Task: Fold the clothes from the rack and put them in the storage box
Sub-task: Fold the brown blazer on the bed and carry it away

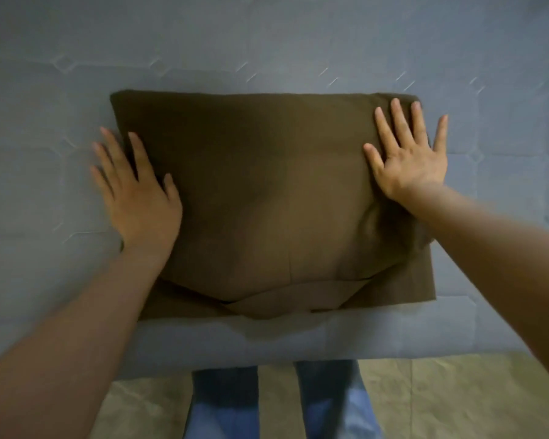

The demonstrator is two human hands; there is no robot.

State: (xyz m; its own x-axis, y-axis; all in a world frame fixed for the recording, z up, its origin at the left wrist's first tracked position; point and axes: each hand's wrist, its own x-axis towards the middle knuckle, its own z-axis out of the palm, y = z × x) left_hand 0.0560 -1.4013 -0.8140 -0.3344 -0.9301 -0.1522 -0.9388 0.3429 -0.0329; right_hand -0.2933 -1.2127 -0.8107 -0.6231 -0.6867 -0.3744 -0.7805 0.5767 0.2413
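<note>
Hands flat, brown garment, grey bed

Both forearms are bare to the frame edge, entering from 7 and 4 o'clock, with no sleeve showing. The left hand and right hand carry no rings or watch. At 6 o'clock, blue jeans cover both legs.

Quilted blue-grey bed lies open beyond and to either side of the folded brown garment; the left hand flat across its left edge and the right hand flat near its far right corner block those sides; the near edge, above the person's jeans, is unobstructed.
</note>
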